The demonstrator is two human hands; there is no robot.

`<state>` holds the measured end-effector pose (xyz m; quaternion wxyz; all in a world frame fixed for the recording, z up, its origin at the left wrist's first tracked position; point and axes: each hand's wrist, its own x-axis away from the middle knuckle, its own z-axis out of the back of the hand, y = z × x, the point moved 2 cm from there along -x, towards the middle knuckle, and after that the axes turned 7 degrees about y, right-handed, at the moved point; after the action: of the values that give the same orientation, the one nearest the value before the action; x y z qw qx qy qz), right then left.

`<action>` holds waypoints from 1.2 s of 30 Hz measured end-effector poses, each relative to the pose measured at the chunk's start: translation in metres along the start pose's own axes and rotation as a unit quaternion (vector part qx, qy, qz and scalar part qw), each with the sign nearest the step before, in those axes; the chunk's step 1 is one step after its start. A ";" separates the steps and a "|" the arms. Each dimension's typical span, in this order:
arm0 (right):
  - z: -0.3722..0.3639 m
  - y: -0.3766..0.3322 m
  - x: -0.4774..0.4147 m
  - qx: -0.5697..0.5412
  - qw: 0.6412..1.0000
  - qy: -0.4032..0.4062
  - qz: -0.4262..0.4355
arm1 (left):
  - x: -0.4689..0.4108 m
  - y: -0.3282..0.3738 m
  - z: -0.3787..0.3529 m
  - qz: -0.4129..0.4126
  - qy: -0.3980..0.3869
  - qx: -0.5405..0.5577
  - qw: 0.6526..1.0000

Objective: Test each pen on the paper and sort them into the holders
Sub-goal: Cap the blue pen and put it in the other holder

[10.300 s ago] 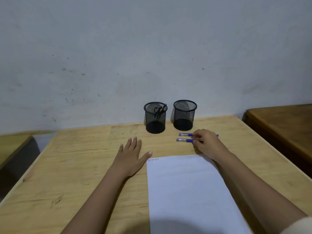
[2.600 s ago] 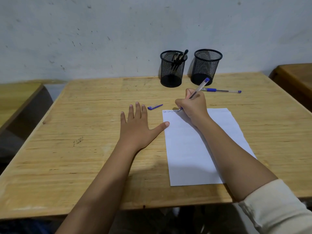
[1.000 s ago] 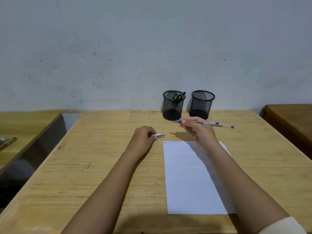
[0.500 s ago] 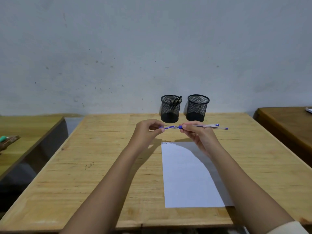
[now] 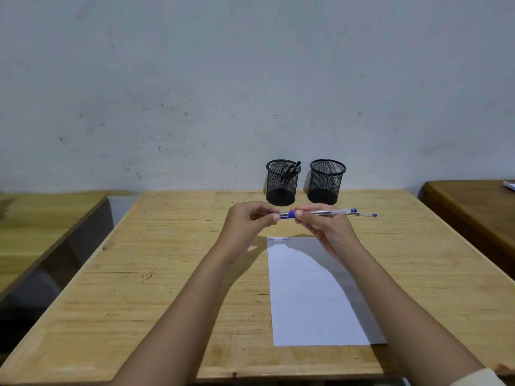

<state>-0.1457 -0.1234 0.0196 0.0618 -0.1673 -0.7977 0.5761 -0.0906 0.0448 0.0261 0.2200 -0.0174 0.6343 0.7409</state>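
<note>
I hold a blue pen (image 5: pixel 324 212) level above the table, in front of the holders. My right hand (image 5: pixel 326 229) pinches its barrel near the blue grip. My left hand (image 5: pixel 248 221) pinches the blue cap at the pen's tip end. A second blue pen (image 5: pixel 366 215) lies on the table behind the held one. The white paper (image 5: pixel 309 291) lies below my right arm, with small scribbles along its top edge. Two black mesh holders stand by the wall: the left holder (image 5: pixel 281 188) has dark pens in it, and I see no pens in the right holder (image 5: pixel 326 185).
The wooden table (image 5: pixel 167 274) reaches to a grey wall. Another wooden table (image 5: pixel 41 218) stands to the left across a gap. A darker table (image 5: pixel 473 207) is at the right, with something white at its far edge.
My left hand picked the cap up from the table and brought it to the pen's tip. Both hands have moved closer together; the cap now sits at the pen's end.
</note>
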 end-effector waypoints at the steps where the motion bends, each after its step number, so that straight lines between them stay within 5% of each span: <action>1: 0.000 -0.001 0.001 -0.003 1.000 -0.004 0.003 | 0.002 0.000 -0.001 -0.002 0.005 0.012 1.000; 8: 0.004 0.000 0.001 -0.023 0.999 -0.002 0.026 | 0.003 0.004 -0.014 -0.005 0.031 0.026 0.999; 21: 0.035 -0.042 -0.009 0.122 0.989 -0.032 0.080 | -0.007 -0.002 0.010 0.044 0.045 0.093 0.994; 27: 0.028 -0.036 -0.011 0.422 0.896 -0.082 0.110 | -0.026 0.010 0.012 0.016 0.082 0.081 0.993; 30: 0.019 -0.029 -0.015 0.462 0.874 -0.101 0.111 | -0.037 0.027 0.001 -0.009 0.076 0.099 0.992; 36: 0.008 -0.019 -0.032 0.363 0.923 -0.042 0.117 | -0.062 0.051 -0.018 -0.040 0.043 0.137 0.989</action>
<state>-0.1218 -0.1468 0.0379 0.0168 -0.2007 -0.5103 0.8361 -0.0573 0.0041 0.0892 0.2225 -0.0440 0.7375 0.6361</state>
